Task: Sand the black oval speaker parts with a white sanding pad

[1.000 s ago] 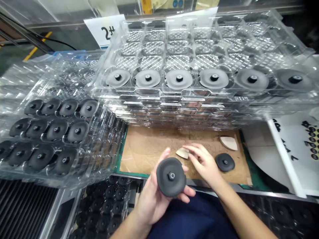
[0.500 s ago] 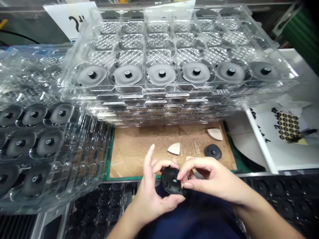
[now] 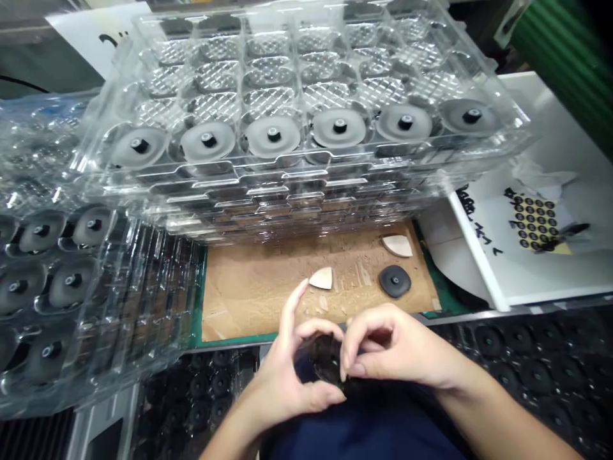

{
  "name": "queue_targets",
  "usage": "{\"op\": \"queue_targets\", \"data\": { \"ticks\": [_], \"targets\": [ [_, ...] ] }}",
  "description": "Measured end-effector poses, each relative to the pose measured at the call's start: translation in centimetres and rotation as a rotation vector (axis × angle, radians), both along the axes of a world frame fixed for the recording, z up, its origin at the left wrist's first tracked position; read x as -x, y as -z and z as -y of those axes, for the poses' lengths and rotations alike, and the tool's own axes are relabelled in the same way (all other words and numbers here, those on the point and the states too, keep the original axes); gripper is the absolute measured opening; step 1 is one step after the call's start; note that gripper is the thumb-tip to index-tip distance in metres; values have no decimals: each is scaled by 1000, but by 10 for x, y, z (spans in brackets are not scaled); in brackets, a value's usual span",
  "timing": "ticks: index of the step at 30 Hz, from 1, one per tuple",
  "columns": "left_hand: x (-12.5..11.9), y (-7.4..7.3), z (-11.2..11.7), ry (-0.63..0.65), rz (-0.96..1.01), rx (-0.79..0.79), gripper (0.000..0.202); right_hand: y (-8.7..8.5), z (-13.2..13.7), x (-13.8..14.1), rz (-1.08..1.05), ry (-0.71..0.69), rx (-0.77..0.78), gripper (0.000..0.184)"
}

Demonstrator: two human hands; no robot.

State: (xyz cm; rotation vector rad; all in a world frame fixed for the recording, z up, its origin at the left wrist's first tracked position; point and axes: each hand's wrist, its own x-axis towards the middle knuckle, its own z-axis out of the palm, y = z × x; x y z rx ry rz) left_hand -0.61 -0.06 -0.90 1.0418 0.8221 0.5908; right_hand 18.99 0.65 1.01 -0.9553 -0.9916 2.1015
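both hands pinch a black disc just off the near edge of the cardboard mat

the left hand [image 3: 282,377] cradles the black disc [image 3: 326,358] from beneath, index finger raised, while the right hand [image 3: 395,345] presses its fingertips [image 3: 345,365] against the disc, which the fingers partly hide. bare cardboard mat [image 3: 244,300] stays open toward its left edge. a pale wedge [image 3: 320,278] lies just past the left hand's raised finger, a second black disc [image 3: 395,281] sits near the right edge, and a second pale wedge [image 3: 397,246] lies by the far right corner. stacked clear plastic trays [image 3: 306,182] holding grey discs [image 3: 272,136] overhang the far edge, another clear tray stack [image 3: 71,284] crowds the left edge, and a white tray [image 3: 531,255] lies beyond the right edge.
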Motion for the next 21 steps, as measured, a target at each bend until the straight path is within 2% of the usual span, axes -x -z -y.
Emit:
{"op": "queue_targets", "data": {
  "ticks": [2,5,7,9,11,15,17,19,21],
  "targets": [
    [-2,3,3,-64,-43,-229,105,4,13,-4,102,96,-15,6],
    [-8,10,6,-114,-90,-531,109,11,35,-14,233,228,-73,6],
    [-14,15,6,-106,-77,-663,111,15,51,-24,256,301,-86,11],
    [-21,20,7,-90,-44,-723,111,19,66,-34,308,360,-110,15],
    [-30,21,8,-87,-26,-699,108,19,76,-43,460,389,-225,14],
    [-49,15,20,-151,-123,-437,95,15,85,-49,747,402,-647,25],
    [-59,12,29,-96,-175,-315,86,15,86,-49,828,470,-810,28],
    [-69,11,35,35,-206,-275,70,18,89,-53,870,507,-851,33],
    [-81,15,38,201,-246,-299,60,24,96,-68,884,463,-714,30]
  ]
}}
